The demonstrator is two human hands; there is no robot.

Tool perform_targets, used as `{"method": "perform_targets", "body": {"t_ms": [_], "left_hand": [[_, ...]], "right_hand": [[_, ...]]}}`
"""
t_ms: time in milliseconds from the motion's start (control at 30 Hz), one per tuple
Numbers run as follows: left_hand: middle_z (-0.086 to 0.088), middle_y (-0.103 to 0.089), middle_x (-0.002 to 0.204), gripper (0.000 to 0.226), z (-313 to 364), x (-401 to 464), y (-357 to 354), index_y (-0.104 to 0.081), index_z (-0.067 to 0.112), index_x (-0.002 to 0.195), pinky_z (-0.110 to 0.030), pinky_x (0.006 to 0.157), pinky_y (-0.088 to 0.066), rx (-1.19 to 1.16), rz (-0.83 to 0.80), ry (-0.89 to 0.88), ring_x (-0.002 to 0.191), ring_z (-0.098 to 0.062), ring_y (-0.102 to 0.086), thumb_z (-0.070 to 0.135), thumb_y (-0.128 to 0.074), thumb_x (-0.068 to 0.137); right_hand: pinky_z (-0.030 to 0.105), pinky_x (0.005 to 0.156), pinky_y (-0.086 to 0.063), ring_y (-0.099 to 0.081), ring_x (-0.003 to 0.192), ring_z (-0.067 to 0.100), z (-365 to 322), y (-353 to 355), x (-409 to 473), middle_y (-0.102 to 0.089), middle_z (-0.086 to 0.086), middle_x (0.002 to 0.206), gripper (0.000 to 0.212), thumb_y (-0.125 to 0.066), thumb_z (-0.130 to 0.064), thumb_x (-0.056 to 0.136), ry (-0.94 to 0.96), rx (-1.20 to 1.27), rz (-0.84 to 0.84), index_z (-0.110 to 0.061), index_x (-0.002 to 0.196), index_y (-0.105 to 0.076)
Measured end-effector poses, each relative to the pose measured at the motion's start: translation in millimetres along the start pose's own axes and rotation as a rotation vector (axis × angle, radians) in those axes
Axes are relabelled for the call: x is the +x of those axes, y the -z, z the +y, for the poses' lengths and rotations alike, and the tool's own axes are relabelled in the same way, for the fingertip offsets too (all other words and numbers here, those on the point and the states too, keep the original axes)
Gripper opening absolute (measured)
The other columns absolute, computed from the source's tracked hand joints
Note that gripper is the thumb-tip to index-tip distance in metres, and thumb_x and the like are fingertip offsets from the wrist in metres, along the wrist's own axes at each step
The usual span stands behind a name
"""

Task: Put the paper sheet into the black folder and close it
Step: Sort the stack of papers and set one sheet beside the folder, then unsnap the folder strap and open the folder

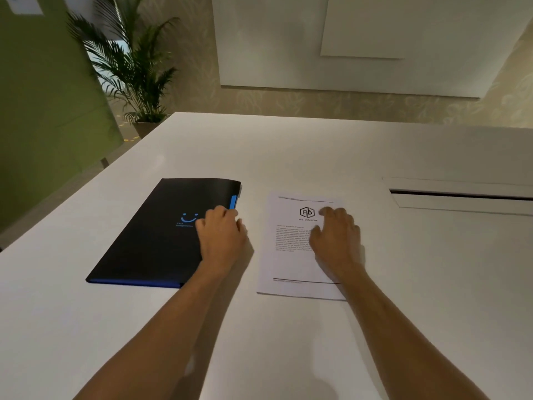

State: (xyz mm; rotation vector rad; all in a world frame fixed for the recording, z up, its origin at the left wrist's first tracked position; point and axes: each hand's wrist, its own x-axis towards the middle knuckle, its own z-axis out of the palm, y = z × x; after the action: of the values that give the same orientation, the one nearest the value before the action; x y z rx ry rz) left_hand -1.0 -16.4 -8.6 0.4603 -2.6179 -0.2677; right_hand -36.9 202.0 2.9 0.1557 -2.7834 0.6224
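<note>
A black folder [155,241] with a blue smile logo and blue edge lies shut on the white table [288,157], left of centre. My left hand [222,238] rests on its right edge, fingers curled near the blue tab; whether it grips the cover I cannot tell. To the right lies a printed paper sheet [291,267] with a logo at the top. My right hand [337,241] lies flat on the sheet with its fingers spread, covering part of the text.
A long cable slot with a lid [461,196] is set into the table at the right. A potted palm [135,73] stands beyond the table's far left corner, beside a green wall panel [43,111].
</note>
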Motion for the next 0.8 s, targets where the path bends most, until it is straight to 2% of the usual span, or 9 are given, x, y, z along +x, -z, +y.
{"method": "perform_targets", "body": {"t_ms": [67,133,233,333,400,533,700,800], "left_hand": [[-0.005,-0.060,0.109,0.022,-19,3,4,-0.064,0.014,0.105,-0.042,0.095,-0.037,-0.008,0.001,0.033,0.104,-0.023,-0.055,0.024,-0.050,0.092],[-0.008,-0.058,0.118,0.021,-34,4,6,-0.061,0.009,0.108,-0.050,0.107,-0.031,-0.025,-0.045,0.077,0.115,-0.027,-0.053,0.018,-0.050,0.092],[-0.010,-0.051,0.133,0.026,-48,2,2,-0.054,0.007,0.118,-0.059,0.114,-0.017,-0.014,-0.188,0.096,0.135,-0.027,-0.038,0.016,-0.042,0.096],[-0.011,-0.038,0.150,0.039,-53,-4,-3,-0.046,0.006,0.134,-0.058,0.117,-0.008,-0.026,-0.255,0.106,0.145,-0.027,-0.024,0.021,-0.032,0.101],[-0.012,-0.034,0.154,0.041,-54,-5,-4,-0.043,0.006,0.138,-0.057,0.118,-0.007,-0.033,-0.253,0.103,0.147,-0.027,-0.020,0.020,-0.032,0.101],[-0.013,-0.033,0.154,0.045,-55,-5,-5,-0.041,0.006,0.141,-0.054,0.119,-0.009,-0.021,-0.262,0.077,0.147,-0.027,-0.020,0.019,-0.037,0.098],[-0.012,-0.036,0.152,0.046,-57,-4,-8,-0.043,0.007,0.140,-0.052,0.119,-0.011,0.000,-0.252,0.066,0.146,-0.026,-0.023,0.023,-0.036,0.097],[-0.012,-0.038,0.151,0.046,-58,-4,-10,-0.043,0.007,0.138,-0.053,0.118,-0.013,0.014,-0.259,0.051,0.145,-0.026,-0.025,0.024,-0.036,0.096]], "right_hand": [[0.040,0.092,-0.040,-0.054,0.111,0.028,-22,-11,2,-0.061,0.008,0.122,0.034,-0.051,-0.025,0.091,0.101,0.062,-0.045,-0.017,0.123,-0.059],[0.038,0.096,-0.037,-0.052,0.116,0.027,-48,-19,2,-0.060,0.009,0.125,0.034,-0.052,-0.027,0.094,0.215,0.091,-0.108,-0.014,0.124,-0.061],[0.037,0.098,-0.040,-0.051,0.117,0.024,-84,-32,0,-0.059,0.007,0.129,0.037,-0.050,-0.033,0.097,0.357,0.106,-0.157,-0.014,0.128,-0.060],[0.037,0.101,-0.040,-0.050,0.122,0.022,-110,-47,1,-0.057,0.005,0.135,0.040,-0.048,-0.037,0.099,0.384,0.077,-0.184,-0.017,0.132,-0.057],[0.038,0.099,-0.042,-0.052,0.119,0.024,-123,-59,2,-0.058,0.006,0.133,0.040,-0.049,-0.038,0.099,0.428,0.031,-0.197,-0.017,0.132,-0.057],[0.037,0.088,-0.050,-0.056,0.105,0.024,-140,-81,2,-0.062,0.009,0.120,0.031,-0.052,-0.035,0.098,0.515,-0.060,-0.206,-0.014,0.120,-0.060],[0.035,0.088,-0.049,-0.057,0.106,0.025,-149,-88,8,-0.059,0.013,0.120,0.031,-0.063,-0.023,0.093,0.607,-0.273,-0.246,-0.011,0.122,-0.058],[0.035,0.086,-0.051,-0.059,0.104,0.026,-157,-85,14,-0.061,0.015,0.118,0.030,-0.062,-0.020,0.094,0.635,-0.353,-0.240,-0.007,0.120,-0.058]]}}
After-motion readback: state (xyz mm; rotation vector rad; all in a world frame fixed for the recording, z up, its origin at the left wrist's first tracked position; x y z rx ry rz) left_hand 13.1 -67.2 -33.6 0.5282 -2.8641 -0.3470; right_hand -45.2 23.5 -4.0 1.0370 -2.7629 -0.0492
